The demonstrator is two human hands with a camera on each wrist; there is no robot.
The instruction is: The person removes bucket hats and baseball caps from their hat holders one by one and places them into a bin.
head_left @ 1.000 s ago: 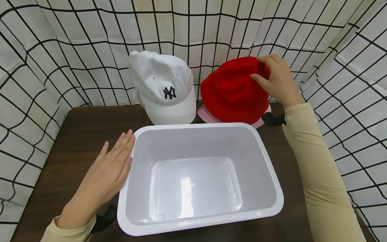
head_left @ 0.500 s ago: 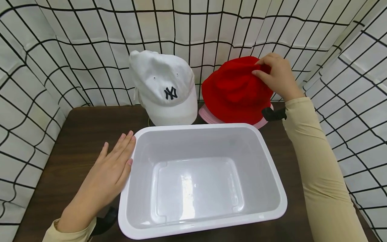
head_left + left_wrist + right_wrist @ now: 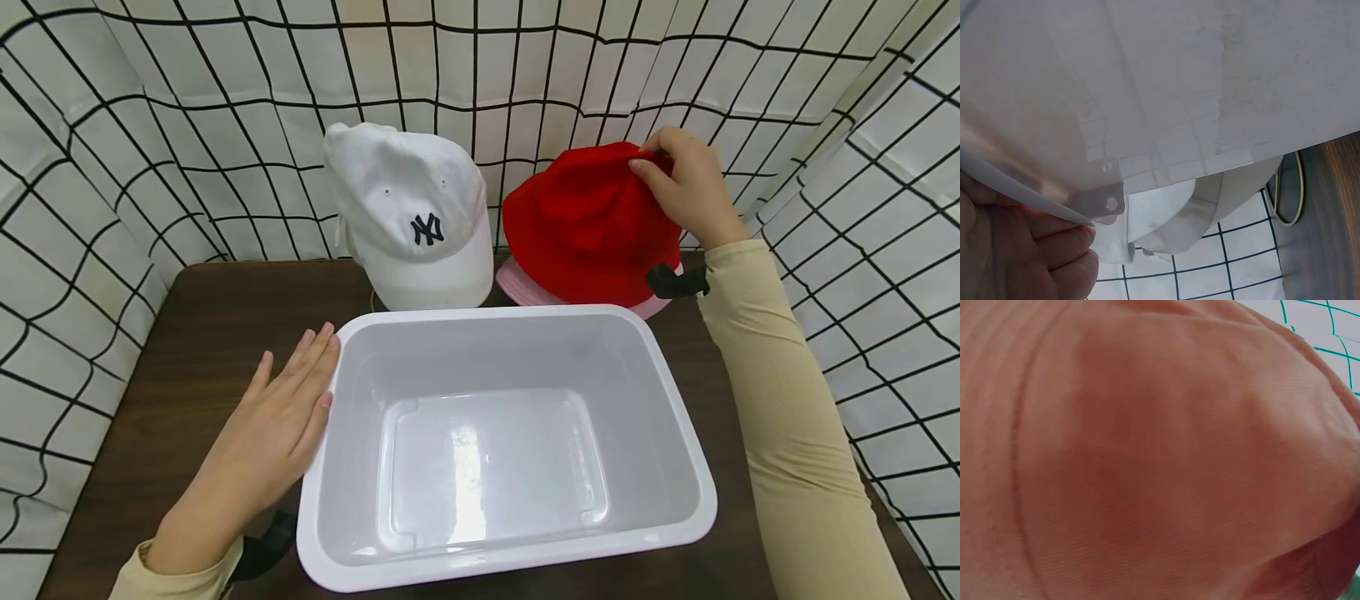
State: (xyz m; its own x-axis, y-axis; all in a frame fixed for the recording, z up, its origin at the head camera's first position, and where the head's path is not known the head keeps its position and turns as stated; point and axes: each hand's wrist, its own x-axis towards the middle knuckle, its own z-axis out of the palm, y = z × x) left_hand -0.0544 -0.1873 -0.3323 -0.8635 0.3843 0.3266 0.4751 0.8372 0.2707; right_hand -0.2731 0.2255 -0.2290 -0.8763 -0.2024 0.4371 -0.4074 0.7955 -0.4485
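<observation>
My right hand [image 3: 687, 185] pinches the upper right edge of a red bucket hat [image 3: 585, 229] between thumb and fingers in the head view. The red hat lies over a pink hat, whose brim [image 3: 525, 286] shows beneath it. Pinkish stitched fabric [image 3: 1166, 450] fills most of the right wrist view. My left hand [image 3: 273, 417] lies with straight fingers along the left rim of a white plastic tub [image 3: 510, 564]. In the left wrist view its fingertips [image 3: 1069, 247] are right at the underside of that rim. Nothing lies inside the tub.
A white baseball cap [image 3: 412, 221] with a dark NY emblem stands behind the tub, left of the red hat. Black wire grid panels [image 3: 480, 75] with white sheeting behind them enclose the back and sides of the dark wooden table [image 3: 225, 325].
My right thumb and fingers have drawn together on the red hat's edge, and the fabric there is gathered. The left hand stays on the tub's rim; the head view has shifted slightly.
</observation>
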